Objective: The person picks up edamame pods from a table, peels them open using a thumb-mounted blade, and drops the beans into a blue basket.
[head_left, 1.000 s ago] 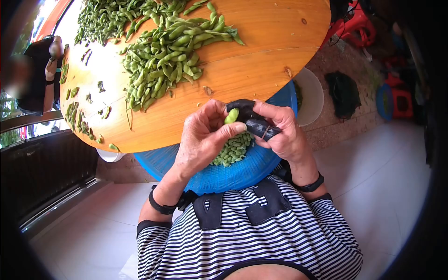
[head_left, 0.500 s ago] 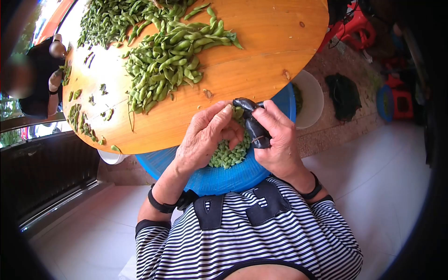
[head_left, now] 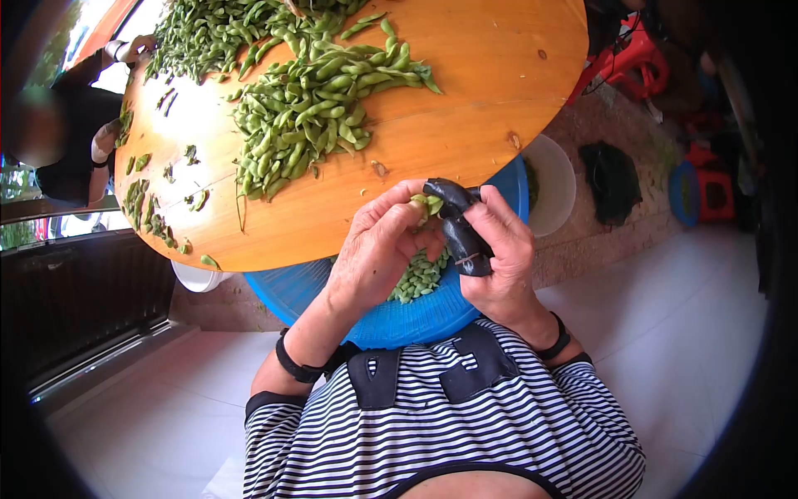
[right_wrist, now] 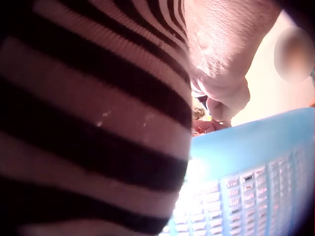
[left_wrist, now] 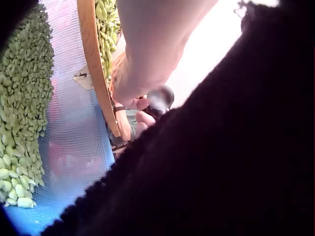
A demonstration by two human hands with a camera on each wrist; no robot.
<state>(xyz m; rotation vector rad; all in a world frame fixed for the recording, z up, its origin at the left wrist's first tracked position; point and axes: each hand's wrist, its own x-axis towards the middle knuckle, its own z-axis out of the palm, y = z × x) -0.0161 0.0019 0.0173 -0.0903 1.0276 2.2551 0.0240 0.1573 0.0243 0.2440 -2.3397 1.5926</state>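
Pinched in the left hand [head_left: 370,241], between thumb and fingers, is a green pod [head_left: 430,203], and the right hand [head_left: 503,258] is curled in to nip it with black finger covers [head_left: 464,249]. Both grips are narrow, though from where I stand I can't tell how hard either squeezes. That pod hangs about over the near edge of the table [head_left: 465,100], above the blue basket [head_left: 391,327] that sits between that edge and the striped shirt [head_left: 416,416]. Loose beans [head_left: 416,279] are heaped inside the basket. Set in from the near edge is a heap of whole pods [head_left: 303,121]; a second heap [head_left: 220,37] runs toward the far left edge, where another person [head_left: 75,133] is reaching over.

Shelling looks to be the step in hand, with this pod, I'd judge, not yet emptied; its seam is mostly hidden by fingers. What the next move calls for is a firm squeeze from the covered fingers while the left hand steadies the pod, aimed so its beans drop within the basket's rim.
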